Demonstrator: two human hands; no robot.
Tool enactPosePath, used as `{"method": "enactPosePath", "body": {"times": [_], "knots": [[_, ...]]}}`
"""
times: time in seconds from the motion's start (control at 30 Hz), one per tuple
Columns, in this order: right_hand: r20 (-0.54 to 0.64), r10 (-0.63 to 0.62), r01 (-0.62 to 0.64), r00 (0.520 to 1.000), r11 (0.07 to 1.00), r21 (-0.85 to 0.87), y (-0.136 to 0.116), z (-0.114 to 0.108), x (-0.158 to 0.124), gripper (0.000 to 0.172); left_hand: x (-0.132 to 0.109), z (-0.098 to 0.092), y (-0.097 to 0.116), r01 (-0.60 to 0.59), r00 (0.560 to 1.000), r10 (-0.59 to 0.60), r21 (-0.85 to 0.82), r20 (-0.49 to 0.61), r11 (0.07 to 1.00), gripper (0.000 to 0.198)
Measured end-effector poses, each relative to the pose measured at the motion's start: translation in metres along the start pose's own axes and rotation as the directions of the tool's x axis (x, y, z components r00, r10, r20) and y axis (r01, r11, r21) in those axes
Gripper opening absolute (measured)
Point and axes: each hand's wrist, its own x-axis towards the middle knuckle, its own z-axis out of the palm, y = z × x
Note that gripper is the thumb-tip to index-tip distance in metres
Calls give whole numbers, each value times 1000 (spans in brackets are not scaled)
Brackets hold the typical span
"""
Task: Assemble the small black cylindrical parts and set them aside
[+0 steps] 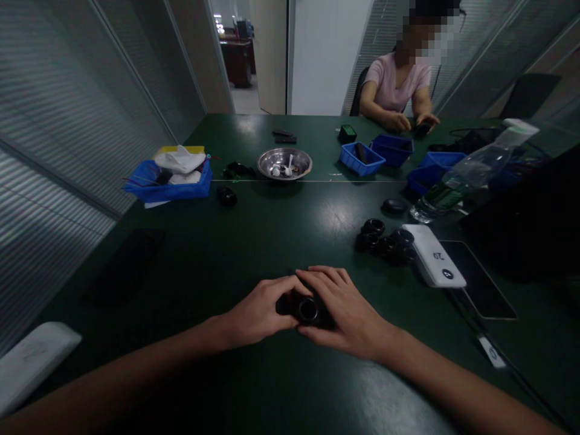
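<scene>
Both my hands meet near the front middle of the dark green table (254, 241). My left hand (260, 311) and my right hand (344, 308) are closed together round a small black part with a round ring opening (308, 310). Most of that part is hidden under my fingers. A cluster of several black ring-shaped parts (385, 240) lies on the table to the right, a little beyond my right hand.
A white device (435, 263), a dark phone (480, 278) and a tilted plastic bottle (466, 175) lie at right. A steel bowl (284, 163) and blue bins (170, 184) (362, 158) stand farther back. Another person (399, 84) sits at the far end, hands on a small object.
</scene>
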Motion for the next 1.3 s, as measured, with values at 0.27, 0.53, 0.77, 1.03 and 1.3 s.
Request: {"method": "enactPosePath", "body": {"times": [0.27,0.53,0.77,1.03,1.3], "knots": [[1,-2,3,1000,1000,-7,2,0,-1,82,0,-1,2,27,1000,-27,-18,8,999,28],[-1,1,-1,1000,1000,-7,0,0,0,78,0,1,1,76,997,-77,-15,-14,997,25],[-3,-5,5,1000,1000,-3,-1,-1,1,77,1,2,2,99,994,-100,-15,-36,995,27],[-20,-11,10,1000,1000,-3,0,0,0,81,0,0,0,-16,1000,15,41,14,999,42],[-6,-4,4,1000,1000,3,1,-1,-1,79,0,0,3,59,998,-59,14,-7,998,23]]}}
